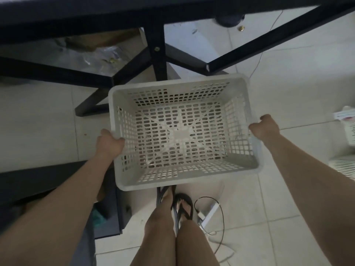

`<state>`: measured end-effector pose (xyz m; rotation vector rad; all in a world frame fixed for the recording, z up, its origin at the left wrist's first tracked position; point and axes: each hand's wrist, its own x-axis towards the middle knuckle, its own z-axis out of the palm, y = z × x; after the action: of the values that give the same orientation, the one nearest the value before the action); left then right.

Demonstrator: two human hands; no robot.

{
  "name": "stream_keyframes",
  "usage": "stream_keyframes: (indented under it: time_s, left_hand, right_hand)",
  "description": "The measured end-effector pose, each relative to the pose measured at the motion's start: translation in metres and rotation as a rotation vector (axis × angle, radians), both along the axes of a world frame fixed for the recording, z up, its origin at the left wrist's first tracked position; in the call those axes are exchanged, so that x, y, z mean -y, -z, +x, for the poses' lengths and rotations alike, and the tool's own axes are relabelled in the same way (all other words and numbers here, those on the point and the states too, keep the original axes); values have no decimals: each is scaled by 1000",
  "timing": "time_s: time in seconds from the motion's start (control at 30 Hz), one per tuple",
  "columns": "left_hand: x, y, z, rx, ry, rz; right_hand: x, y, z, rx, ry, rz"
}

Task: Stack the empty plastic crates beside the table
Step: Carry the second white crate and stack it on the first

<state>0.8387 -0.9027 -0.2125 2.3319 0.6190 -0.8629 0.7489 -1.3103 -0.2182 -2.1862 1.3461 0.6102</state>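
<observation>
A white perforated plastic crate (123, 181) hangs upright and empty in front of me, above the tiled floor. My left hand (108, 144) grips its left rim, thumb over the edge. My right hand (266, 127) is closed on its right rim. The crate's far edge lies just short of the black table frame (155, 52). Parts of other white crates (345, 166) show at the right edge of the view, mostly cut off.
The black table's top and cross-braced legs fill the top of the view, with plastic bags under it. A dark box (107, 208) stands at lower left. A white power strip (209, 212) with black cable lies by my sandalled feet (182, 204).
</observation>
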Motion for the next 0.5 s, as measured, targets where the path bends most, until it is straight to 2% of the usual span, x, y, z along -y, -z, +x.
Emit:
stream_keyframes:
  time_s: [0.1,0.23,0.33,0.5]
  left_hand:
    - [9,-47,-5,55,123,12]
    - [1,-101,-28,92,138,5]
    - [-18,-139,-68,122,118,-19]
    - [-67,-185,-143,218,115,-48]
  right_hand:
    - [-22,-47,-6,-14,-95,83]
    - [-58,-104,-13,-4,-293,194]
    - [-88,-142,-24,2,-419,202]
    - [-138,-180,-49,-16,-499,228]
